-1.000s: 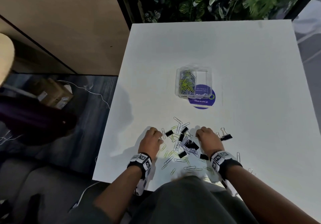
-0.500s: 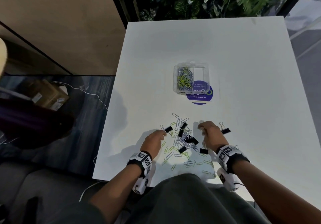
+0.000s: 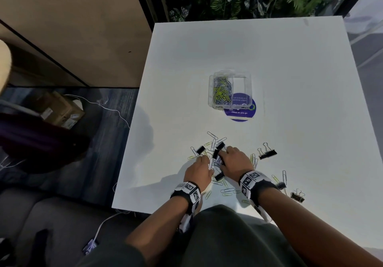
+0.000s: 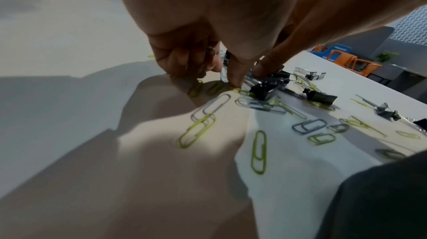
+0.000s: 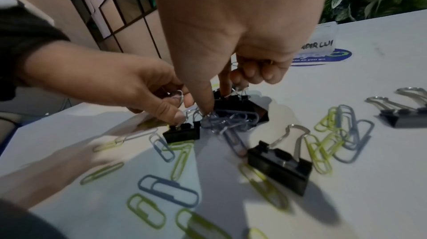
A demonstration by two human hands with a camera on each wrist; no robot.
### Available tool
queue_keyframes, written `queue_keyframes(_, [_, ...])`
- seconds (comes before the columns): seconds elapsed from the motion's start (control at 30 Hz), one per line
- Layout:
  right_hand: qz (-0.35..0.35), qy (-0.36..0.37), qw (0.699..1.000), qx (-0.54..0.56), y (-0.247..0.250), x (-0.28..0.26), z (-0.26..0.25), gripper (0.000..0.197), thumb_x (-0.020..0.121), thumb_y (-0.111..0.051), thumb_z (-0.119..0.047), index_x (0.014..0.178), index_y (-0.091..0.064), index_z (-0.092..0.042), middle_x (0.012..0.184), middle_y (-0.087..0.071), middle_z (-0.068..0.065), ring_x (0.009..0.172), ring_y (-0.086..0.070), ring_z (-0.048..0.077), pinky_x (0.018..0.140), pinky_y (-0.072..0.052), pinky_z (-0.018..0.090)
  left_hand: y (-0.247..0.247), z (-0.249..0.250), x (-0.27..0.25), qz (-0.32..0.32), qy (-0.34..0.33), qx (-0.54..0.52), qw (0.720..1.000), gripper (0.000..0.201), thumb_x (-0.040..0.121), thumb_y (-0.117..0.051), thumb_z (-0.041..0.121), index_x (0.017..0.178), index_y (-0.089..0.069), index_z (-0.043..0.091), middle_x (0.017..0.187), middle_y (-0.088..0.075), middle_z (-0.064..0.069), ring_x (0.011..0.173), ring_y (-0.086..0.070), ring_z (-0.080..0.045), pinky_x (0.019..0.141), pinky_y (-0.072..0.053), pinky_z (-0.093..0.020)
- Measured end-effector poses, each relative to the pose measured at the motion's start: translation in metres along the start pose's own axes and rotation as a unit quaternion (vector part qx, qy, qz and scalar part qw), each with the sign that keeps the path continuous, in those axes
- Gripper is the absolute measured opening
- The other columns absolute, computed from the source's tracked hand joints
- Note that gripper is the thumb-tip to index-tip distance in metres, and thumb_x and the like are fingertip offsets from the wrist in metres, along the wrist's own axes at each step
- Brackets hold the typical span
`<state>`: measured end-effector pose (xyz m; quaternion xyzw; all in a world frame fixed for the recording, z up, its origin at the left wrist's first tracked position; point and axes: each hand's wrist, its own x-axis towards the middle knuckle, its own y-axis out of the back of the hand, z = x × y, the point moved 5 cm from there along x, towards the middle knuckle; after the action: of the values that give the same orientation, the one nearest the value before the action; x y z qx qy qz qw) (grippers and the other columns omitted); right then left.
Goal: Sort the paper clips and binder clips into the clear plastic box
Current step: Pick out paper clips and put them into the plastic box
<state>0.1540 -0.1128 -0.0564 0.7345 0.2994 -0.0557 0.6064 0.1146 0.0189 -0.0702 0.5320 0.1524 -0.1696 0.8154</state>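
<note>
Both hands are working the clip pile at the table's six o'clock edge. The left hand is pinching a pale paper clip; the right hand, fingers curled, is pinching tangled blue paper clips beside black binder clips. The clear plastic box is sitting at twelve o'clock, well apart.

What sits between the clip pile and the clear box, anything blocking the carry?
Nothing visible does. Between the loose pile of paper clips and black binder clips and the clear plastic box lies bare white table. The flat round purple sticker under the box is no obstacle.
</note>
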Motion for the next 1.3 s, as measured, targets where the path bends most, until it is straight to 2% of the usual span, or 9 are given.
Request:
queue_keyframes(0.1, [0.014,0.010,0.999,-0.035,0.003,-0.004,-0.003,0.037,0.080,-0.061,-0.027,0.116,-0.054,-0.018,0.103,-0.055,0.010,0.092,-0.053,0.028,0.071,-0.046,0.036,0.002,0.004,0.000,0.001,0.020,-0.008,1.000,0.025,0.093,-0.050,0.027,0.113,-0.045,0.013,0.116,-0.054,-0.009,0.092,-0.061,-0.033,0.073,-0.048,-0.039])
queue_keyframes(0.23, [0.030,0.048,0.996,-0.070,0.005,-0.007,-0.006,0.027,0.066,-0.075,-0.016,0.089,-0.063,-0.020,0.079,-0.054,0.007,0.068,-0.052,0.026,0.052,-0.043,0.033,0.001,0.008,0.000,0.007,0.009,-0.001,1.000,0.023,0.095,-0.049,0.026,0.113,-0.046,0.013,0.114,-0.055,-0.009,0.089,-0.061,-0.032,0.071,-0.047,-0.039])
queue_keyframes(0.57, [0.052,0.188,0.974,-0.114,0.006,-0.015,-0.009,0.006,0.074,-0.072,-0.020,0.076,-0.068,-0.018,0.075,-0.054,0.004,0.069,-0.052,0.024,0.052,-0.044,0.033,0.001,0.011,0.006,-0.029,-0.016,0.105,0.994,0.027,0.094,-0.043,0.015,0.119,-0.047,0.005,0.116,-0.055,-0.015,0.095,-0.061,-0.033,0.069,-0.048,-0.038])
queue_keyframes(0.73, [0.069,0.088,0.993,-0.038,0.006,-0.017,0.007,0.012,0.065,-0.076,-0.016,0.073,-0.068,-0.012,0.075,-0.056,0.005,0.068,-0.053,0.024,0.054,-0.044,0.031,0.001,0.006,0.009,-0.052,-0.055,0.148,0.986,0.025,0.092,-0.039,0.012,0.115,-0.047,0.005,0.109,-0.058,-0.016,0.086,-0.061,-0.035,0.058,-0.041,-0.036])
queue_keyframes(0.83, [0.069,0.013,0.997,0.022,0.009,-0.020,0.024,0.018,0.067,-0.074,-0.022,0.080,-0.069,-0.010,0.084,-0.057,0.007,0.079,-0.056,0.028,0.062,-0.049,0.034,0.009,-0.002,0.012,-0.035,-0.041,0.102,0.993,0.026,0.095,-0.036,0.025,0.102,-0.054,0.008,0.094,-0.063,-0.012,0.080,-0.061,-0.032,0.058,-0.039,-0.032])
queue_keyframes(0.93, [0.054,0.003,0.998,0.027,0.010,-0.021,0.029,0.031,0.071,-0.072,-0.031,0.095,-0.069,-0.012,0.093,-0.057,0.008,0.088,-0.055,0.028,0.071,-0.049,0.035,0.014,-0.011,0.017,-0.010,-0.007,0.003,1.000,0.031,0.098,-0.034,0.029,0.080,-0.051,0.011,0.079,-0.062,-0.011,0.071,-0.057,-0.028,0.060,-0.043,-0.035])
queue_keyframes(1.03, [0.048,-0.011,0.997,0.061,0.012,-0.022,0.029,0.044,0.071,-0.075,-0.038,0.107,-0.065,-0.015,0.100,-0.056,0.005,0.095,-0.052,0.025,0.078,-0.046,0.034,0.012,-0.011,0.018,-0.010,-0.037,-0.102,0.994,0.035,0.100,-0.041,0.034,0.072,-0.045,0.015,0.063,-0.054,-0.005,0.060,-0.050,-0.023,0.058,-0.043,-0.036])
queue_keyframes(1.2, [0.024,0.016,0.999,0.034,0.012,-0.020,0.025,0.057,0.067,-0.077,-0.044,0.116,-0.059,-0.022,0.100,-0.052,0.004,0.093,-0.049,0.024,0.076,-0.043,0.033,0.013,-0.006,0.019,-0.007,-0.051,-0.183,0.982,0.014,0.098,-0.043,0.017,0.087,-0.051,0.020,0.067,-0.059,-0.008,0.061,-0.053,-0.017,0.060,-0.051,-0.038])
queue_keyframes(1.3, [-0.010,0.062,0.996,-0.057,0.006,-0.014,0.013,0.055,0.061,-0.083,-0.033,0.110,-0.061,-0.023,0.093,-0.053,0.007,0.082,-0.050,0.025,0.065,-0.044,0.035,0.015,-0.001,0.020,-0.012,-0.043,-0.170,0.984,0.029,0.094,-0.042,0.004,0.112,-0.058,0.022,0.076,-0.058,-0.001,0.071,-0.058,-0.017,0.068,-0.052,-0.033])
